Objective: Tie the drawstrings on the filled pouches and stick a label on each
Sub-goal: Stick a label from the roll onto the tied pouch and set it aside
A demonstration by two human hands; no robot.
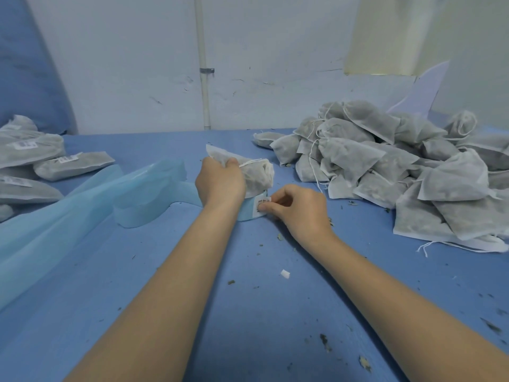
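Pouches are what this bench (261, 312) is about, and the job looks well short of done. Nearest me, bits of dried herb litter the blue cover. Past that, the right hand (298, 209) pinches a white label (261, 204) at the edge of the pale blue label roll (248, 212), seemingly peeling it free. Just beside and above it, the left hand (220, 183) grips one filled pouch (253, 172), its drawstring (249, 163) already pulled in at the neck; that pouch has no sticker I can see. Spent blue backing strip (82, 199) trails off to the left. Farther left lie the finished ones (41, 158), about five in sight, three with labels showing. Farther right sits the big heap of unlabelled pouches (399, 166), too tangled to count, certainly more than twenty, some drawstrings hanging loose. So most of the labelling remains.
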